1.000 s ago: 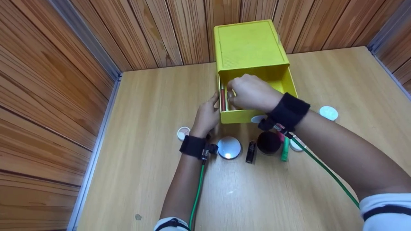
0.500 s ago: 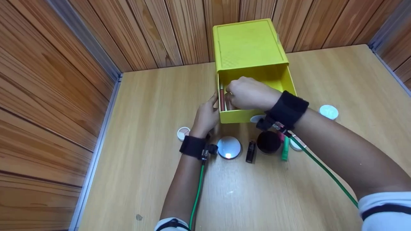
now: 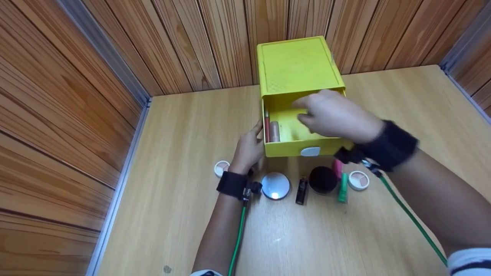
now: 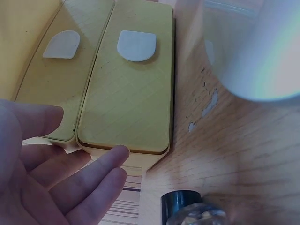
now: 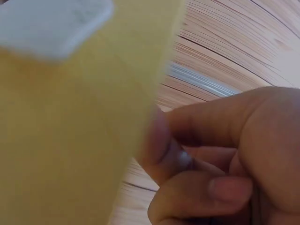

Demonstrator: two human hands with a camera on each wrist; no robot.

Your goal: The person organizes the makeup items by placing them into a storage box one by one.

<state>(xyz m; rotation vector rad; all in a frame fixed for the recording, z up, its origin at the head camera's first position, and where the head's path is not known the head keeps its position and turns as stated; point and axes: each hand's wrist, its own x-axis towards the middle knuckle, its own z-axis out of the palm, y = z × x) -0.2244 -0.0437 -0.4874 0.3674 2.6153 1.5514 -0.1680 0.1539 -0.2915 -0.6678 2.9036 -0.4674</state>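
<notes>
We logged one yellow drawer [image 3: 284, 150], toward the far edge of the surface [image 3: 184, 161], judged light, stiff, best held by its tab [image 3: 310, 151]; left hand [image 3: 247, 151] relaxed alongside, right hand [image 3: 337, 117] half-curled above, fingers empty.

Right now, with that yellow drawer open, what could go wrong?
The left hand is right beside the yellow drawer, so its fingers might get pinched if the drawer slides shut. The black tube and dark round case sit just in front, so pulling it out further could bump them. A hard jolt might also roll the red tube inside.
</notes>
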